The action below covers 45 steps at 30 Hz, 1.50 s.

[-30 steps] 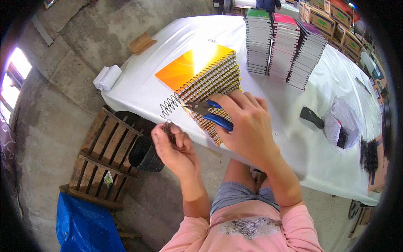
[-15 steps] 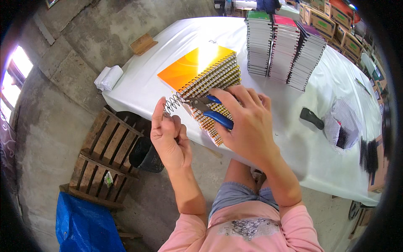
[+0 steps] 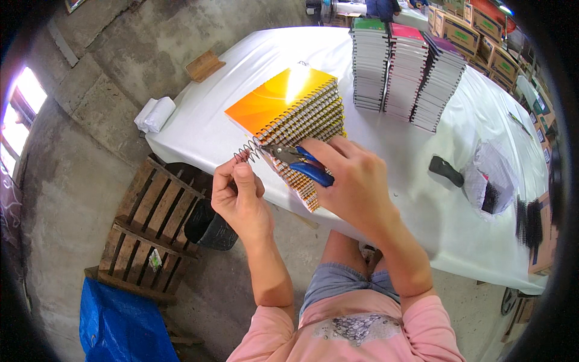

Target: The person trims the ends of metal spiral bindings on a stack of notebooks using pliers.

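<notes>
A stack of spiral-bound notebooks [image 3: 271, 96] with an orange-yellow cover lies on the white-covered table, its coiled edges toward me. From the top notebook's near-left corner a loose length of dark spiral wire [image 3: 246, 151] sticks out. My left hand [image 3: 241, 193] pinches the free end of this wire between thumb and fingers. In my right hand [image 3: 350, 172] are blue-handled cutting pliers [image 3: 298, 161], fingers wrapped around the grips. The pliers' jaws sit at the wire, close to the notebook corner; whether they have closed through it cannot be made out.
Tall notebook stacks with green [image 3: 369, 66], pink [image 3: 405, 75] and purple [image 3: 443, 81] covers stand at the back right. Rightward lie a black object [image 3: 446, 171], a clear plastic bag [image 3: 494, 178] and black coils [image 3: 529, 223]. A black bin [image 3: 211, 226] and wooden pallet [image 3: 151, 229] stand left.
My left hand has shifted slightly down and left, its pointing index finger now bent into a pinch on the wire. The pliers' handles are a little closer together.
</notes>
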Each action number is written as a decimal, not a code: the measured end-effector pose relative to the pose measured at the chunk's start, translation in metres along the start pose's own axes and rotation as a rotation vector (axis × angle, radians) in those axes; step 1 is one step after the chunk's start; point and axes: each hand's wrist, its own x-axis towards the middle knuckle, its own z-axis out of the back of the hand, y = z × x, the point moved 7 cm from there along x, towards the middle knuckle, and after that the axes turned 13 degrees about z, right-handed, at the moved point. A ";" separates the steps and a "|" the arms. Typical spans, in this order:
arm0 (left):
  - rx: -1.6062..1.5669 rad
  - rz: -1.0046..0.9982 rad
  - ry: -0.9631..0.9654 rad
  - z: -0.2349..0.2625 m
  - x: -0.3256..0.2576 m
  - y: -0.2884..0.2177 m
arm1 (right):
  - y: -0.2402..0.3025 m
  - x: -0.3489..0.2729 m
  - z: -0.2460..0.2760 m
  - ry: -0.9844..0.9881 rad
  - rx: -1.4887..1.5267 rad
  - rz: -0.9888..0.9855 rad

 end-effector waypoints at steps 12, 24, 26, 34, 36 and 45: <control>0.177 -0.129 -0.157 0.001 -0.005 -0.010 | 0.012 0.005 0.025 -0.117 -0.128 0.116; 0.169 -0.117 -0.143 -0.004 -0.003 -0.012 | 0.012 0.007 0.018 -0.053 -0.095 0.074; 0.195 -0.126 -0.145 -0.004 -0.003 -0.013 | 0.012 0.007 0.019 -0.061 -0.079 0.066; 0.214 -0.146 -0.127 -0.002 -0.002 -0.014 | 0.001 0.004 0.009 -0.032 0.097 -0.027; 0.207 -0.143 -0.126 -0.002 -0.002 -0.012 | 0.000 0.004 0.010 -0.001 0.110 -0.060; 0.208 -0.140 -0.161 -0.002 -0.004 -0.012 | -0.001 0.028 0.044 -0.123 0.092 0.197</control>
